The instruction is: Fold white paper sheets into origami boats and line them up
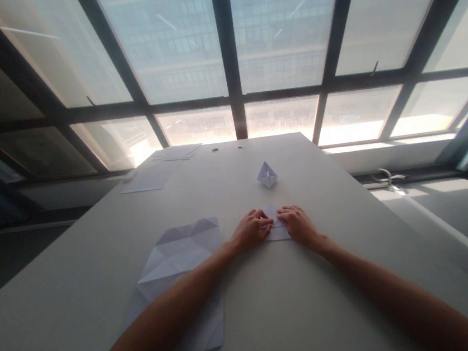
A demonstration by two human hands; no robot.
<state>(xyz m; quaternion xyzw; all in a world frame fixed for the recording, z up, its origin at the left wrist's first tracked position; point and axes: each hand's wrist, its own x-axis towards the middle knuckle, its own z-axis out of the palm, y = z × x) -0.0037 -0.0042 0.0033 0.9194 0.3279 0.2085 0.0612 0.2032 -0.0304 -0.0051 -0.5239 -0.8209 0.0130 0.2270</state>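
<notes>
A small folded sheet of white paper [278,234] lies flat on the table in front of me, its lower edge showing between my hands. My left hand [252,231] is closed on its left side, fingers bent and pressed together. On the right side of the same paper, my right hand [299,225] holds it with bent fingers, the thumb hardly visible. Just beyond my hands stands a folded paper boat [266,175] with a pointed peak. Parts of the folded sheet are hidden under my fingers.
A large creased paper sheet [179,255] lies to the left, partly under my left forearm. Flat white sheets [145,177] rest at the far left of the white table [267,318]. Two small dark items sit near its far edge. Windows [185,40] rise behind.
</notes>
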